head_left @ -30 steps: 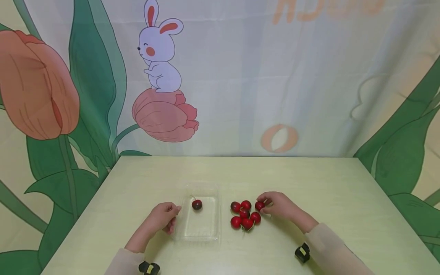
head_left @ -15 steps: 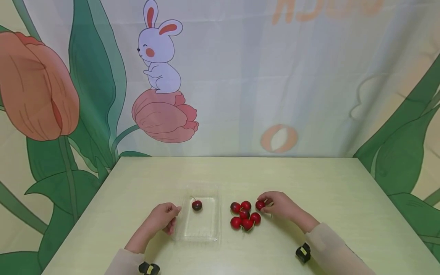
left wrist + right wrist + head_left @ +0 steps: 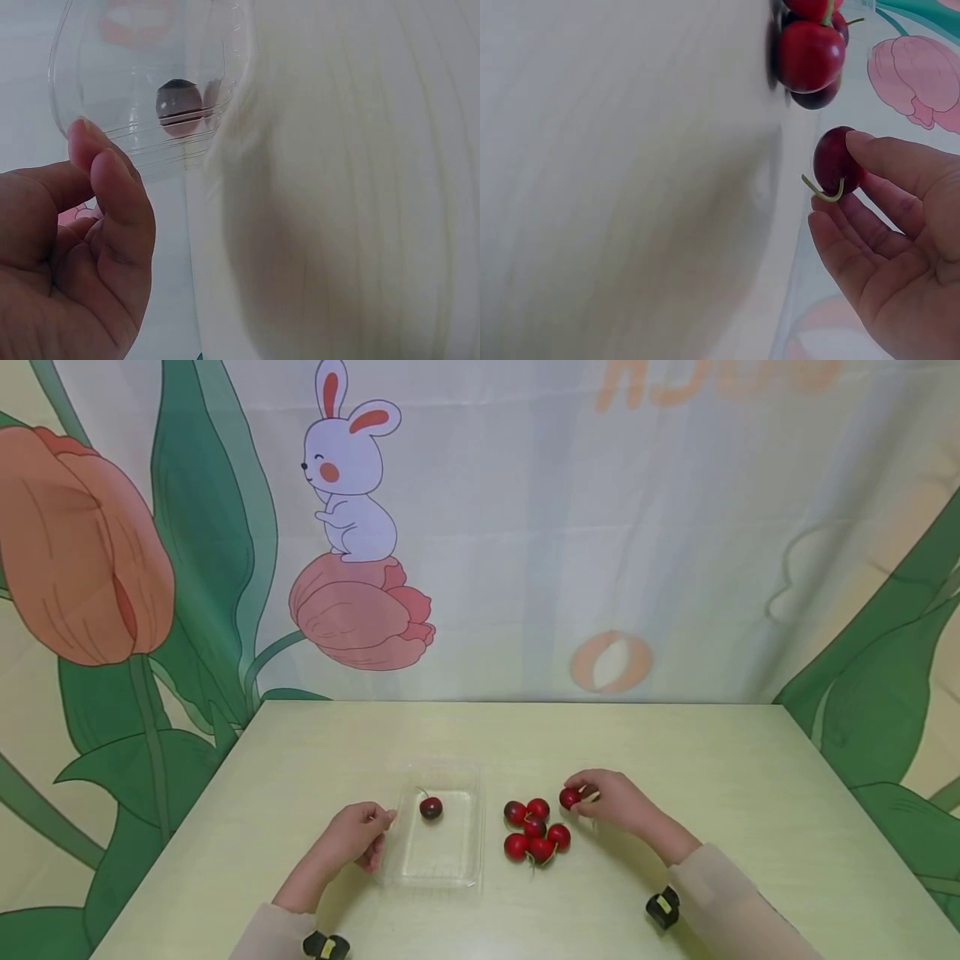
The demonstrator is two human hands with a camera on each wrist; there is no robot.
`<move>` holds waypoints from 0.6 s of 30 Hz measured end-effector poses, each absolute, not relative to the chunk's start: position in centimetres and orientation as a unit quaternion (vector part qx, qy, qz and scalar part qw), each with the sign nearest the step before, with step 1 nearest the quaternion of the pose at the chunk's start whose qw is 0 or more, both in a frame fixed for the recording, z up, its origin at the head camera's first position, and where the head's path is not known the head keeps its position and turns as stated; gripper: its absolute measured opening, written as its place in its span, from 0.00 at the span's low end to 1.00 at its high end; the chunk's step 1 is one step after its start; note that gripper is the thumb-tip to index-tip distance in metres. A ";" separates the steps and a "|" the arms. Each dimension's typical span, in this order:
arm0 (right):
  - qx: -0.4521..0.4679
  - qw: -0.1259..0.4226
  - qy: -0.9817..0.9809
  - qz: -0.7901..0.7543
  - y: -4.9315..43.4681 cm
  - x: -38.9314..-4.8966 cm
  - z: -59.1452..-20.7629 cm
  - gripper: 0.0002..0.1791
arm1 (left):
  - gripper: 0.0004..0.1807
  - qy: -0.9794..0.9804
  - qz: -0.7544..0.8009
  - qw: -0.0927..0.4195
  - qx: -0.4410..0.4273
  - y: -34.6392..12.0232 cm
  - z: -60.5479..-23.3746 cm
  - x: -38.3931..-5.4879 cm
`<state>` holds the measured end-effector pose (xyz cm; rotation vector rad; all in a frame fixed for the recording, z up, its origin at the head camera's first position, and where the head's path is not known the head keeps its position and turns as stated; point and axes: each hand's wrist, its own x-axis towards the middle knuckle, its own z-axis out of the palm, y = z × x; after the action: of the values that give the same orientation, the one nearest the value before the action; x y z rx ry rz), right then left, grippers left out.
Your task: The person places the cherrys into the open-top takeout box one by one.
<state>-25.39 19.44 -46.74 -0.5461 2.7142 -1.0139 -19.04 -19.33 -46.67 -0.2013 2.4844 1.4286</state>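
A dark red cherry (image 3: 570, 797) with a curved green stem (image 3: 824, 192) is pinched between the thumb and fingers of my right hand (image 3: 611, 799). It is held just off the table, apart from the pile. Several more cherries (image 3: 536, 832) lie bunched together to its left. My left hand (image 3: 354, 837) pinches the left rim of a clear plastic container (image 3: 471, 872) between thumb and fingertips. One darker cherry (image 3: 431, 808) with its stem lies inside that container, and the left wrist view shows it through the wall.
Pale wood-grain table (image 3: 675, 752) lies under everything. Behind its far edge hangs a printed curtain (image 3: 495, 527) with a rabbit and tulips. Black wrist devices (image 3: 663, 908) are worn at both sleeves.
My right hand has raised its cherry slightly up and away from the pile. My left hand, the container and the other cherries stay where they were.
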 end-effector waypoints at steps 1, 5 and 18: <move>-0.190 0.094 0.915 -0.343 19.5 -25.4 -46.7 0.15 | 0.16 0.858 0.490 0.134 -0.071 -19.3 -46.7 -19.0; -0.206 0.086 0.910 -0.350 19.4 -25.4 -46.1 0.15 | 0.16 0.861 0.486 0.133 -0.074 -19.3 -46.7 -19.0; -0.226 0.070 0.906 -0.351 18.2 -25.2 -44.5 0.16 | 0.15 0.862 0.485 0.128 -0.074 -19.4 -46.8 -19.0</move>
<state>-25.22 18.18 -44.45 -0.6812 2.7252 -1.0569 -18.96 -19.37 -46.76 -0.2144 2.5072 1.4092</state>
